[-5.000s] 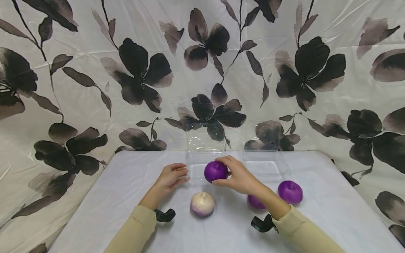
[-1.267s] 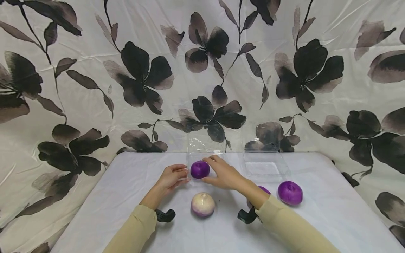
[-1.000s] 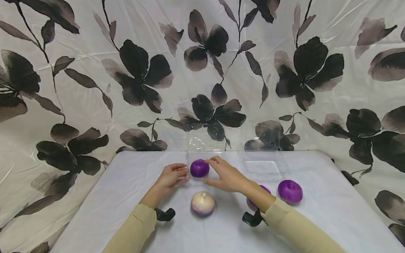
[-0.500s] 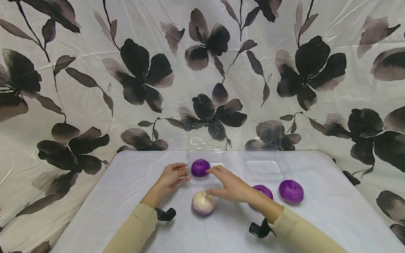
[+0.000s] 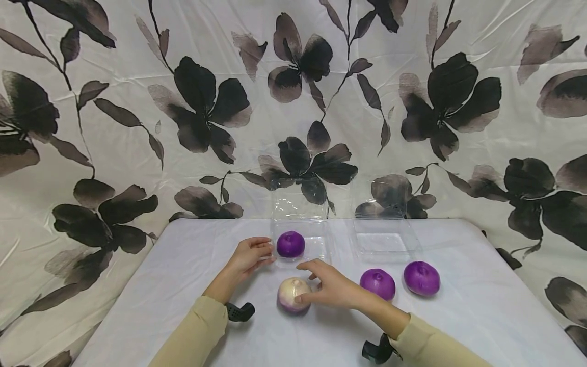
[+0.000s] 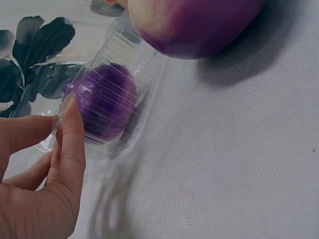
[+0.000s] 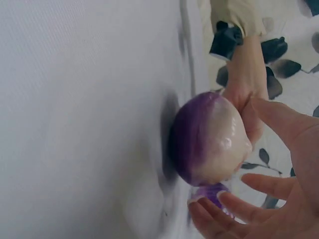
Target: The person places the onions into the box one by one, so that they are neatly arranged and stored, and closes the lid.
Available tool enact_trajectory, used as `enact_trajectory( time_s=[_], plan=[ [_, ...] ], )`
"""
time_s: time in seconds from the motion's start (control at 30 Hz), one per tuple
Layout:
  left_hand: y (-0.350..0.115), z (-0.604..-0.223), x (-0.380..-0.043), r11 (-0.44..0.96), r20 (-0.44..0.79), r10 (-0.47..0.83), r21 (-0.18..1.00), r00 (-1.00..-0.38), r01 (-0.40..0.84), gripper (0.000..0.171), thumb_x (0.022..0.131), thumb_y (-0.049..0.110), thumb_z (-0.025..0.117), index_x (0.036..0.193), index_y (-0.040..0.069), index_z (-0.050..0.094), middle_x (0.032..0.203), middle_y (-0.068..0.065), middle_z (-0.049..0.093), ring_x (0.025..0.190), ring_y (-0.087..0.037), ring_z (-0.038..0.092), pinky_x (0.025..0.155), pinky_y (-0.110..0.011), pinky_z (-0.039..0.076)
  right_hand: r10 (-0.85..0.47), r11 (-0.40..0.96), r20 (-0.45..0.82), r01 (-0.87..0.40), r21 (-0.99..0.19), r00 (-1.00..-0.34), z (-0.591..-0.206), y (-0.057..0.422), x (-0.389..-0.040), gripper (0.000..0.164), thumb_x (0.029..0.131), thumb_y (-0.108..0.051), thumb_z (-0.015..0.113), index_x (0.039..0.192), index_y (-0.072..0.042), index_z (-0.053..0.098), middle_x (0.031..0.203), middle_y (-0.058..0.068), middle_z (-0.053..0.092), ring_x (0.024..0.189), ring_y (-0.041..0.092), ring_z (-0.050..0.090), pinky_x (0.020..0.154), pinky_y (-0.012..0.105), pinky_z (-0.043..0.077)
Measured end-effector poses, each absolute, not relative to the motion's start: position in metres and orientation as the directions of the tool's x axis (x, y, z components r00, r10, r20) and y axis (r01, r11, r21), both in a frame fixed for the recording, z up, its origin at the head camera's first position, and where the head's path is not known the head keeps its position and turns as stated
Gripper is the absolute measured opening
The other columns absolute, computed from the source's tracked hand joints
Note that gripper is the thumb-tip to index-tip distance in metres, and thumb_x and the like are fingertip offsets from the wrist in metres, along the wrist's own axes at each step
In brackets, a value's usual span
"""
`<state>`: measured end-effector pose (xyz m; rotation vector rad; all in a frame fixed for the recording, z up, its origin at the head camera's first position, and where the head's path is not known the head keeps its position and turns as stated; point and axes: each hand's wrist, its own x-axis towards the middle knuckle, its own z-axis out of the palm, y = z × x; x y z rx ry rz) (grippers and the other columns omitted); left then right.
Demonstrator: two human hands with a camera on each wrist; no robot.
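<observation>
My left hand (image 5: 247,258) pinches the left rim of a clear plastic clamshell container (image 5: 317,248), thumb and fingers on either side in the left wrist view. Inside, on its left side, sits a purple onion (image 5: 291,244), seen through the ribbed wall in the left wrist view. My right hand (image 5: 332,285) hovers over a cream-and-purple, turnip-like vegetable (image 5: 289,293) in front of the container. Its thumb and fingers are spread around the vegetable's right side, with a gap visible in the right wrist view (image 7: 219,139).
A second clear container (image 5: 382,244) with its lid raised stands at the back right. Two purple onions (image 5: 378,283) (image 5: 422,279) lie in front of it on the white-covered table (image 5: 183,285). Behind the table hangs a floral cloth (image 5: 385,76).
The right hand carried a purple onion leftward into the left container and let go of it. It then came back toward the cream-and-purple vegetable. The left hand stayed at the rim.
</observation>
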<state>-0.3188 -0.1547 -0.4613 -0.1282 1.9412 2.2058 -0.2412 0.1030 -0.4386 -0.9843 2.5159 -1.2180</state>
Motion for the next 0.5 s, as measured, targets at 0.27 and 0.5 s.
enact_trajectory(
  time_s=[0.27, 0.5],
  plan=[
    [-0.155, -0.461, -0.319, -0.127, -0.190, 0.099, 0.971, -0.977, -0.201, 0.041, 0.099, -0.010, 0.057, 0.138, -0.016, 0.046, 0.100, -0.009, 0.060, 0.087, -0.015, 0.060, 0.081, -0.030, 0.065, -0.587, 0.453, 0.088, -0.417, -0.788, -0.805, -0.448, 0.097, -0.238, 0.076, 0.078, -0.030, 0.088, 0.138, 0.004, 0.054, 0.131, 0.020, 0.057, 0.105, 0.026, 0.061, 0.085, 0.033, 0.059],
    [-0.155, -0.462, -0.319, -0.130, -0.187, 0.096, 0.972, -0.978, -0.198, 0.042, 0.098, -0.010, 0.056, 0.138, -0.017, 0.046, 0.100, -0.008, 0.061, 0.087, -0.015, 0.061, 0.081, -0.030, 0.065, -0.584, 0.480, 0.077, -0.420, -0.770, -0.808, -0.456, 0.093, -0.237, 0.076, 0.077, -0.033, 0.089, 0.136, 0.002, 0.056, 0.126, 0.012, 0.059, 0.100, 0.018, 0.056, 0.086, 0.033, 0.055]
  ],
)
